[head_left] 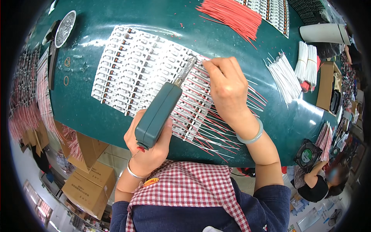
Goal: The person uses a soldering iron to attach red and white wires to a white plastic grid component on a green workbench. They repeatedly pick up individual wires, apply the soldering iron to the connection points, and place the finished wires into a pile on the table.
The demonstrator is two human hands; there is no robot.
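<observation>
My left hand [148,154] is wrapped round the handle of a dark green soldering gun [159,114]. Its metal tip [189,65] points up and to the right, at the far end of a row of small parts on a white panel of circuit boards [145,63]. Close beside the tip, my right hand [228,83] pinches with thumb and forefinger the end of a thin wire, which looks red. Many red and white wires [216,133] stick out to the right from the panel's right-hand row, passing under my right hand.
A bundle of red wires [234,19] and another board panel [272,13] lie at the back. White wires [284,77] are piled at the right, near a cardboard box [328,85]. A round dish [65,29] stands far left. A fan [307,154] and another person [319,181] are at lower right.
</observation>
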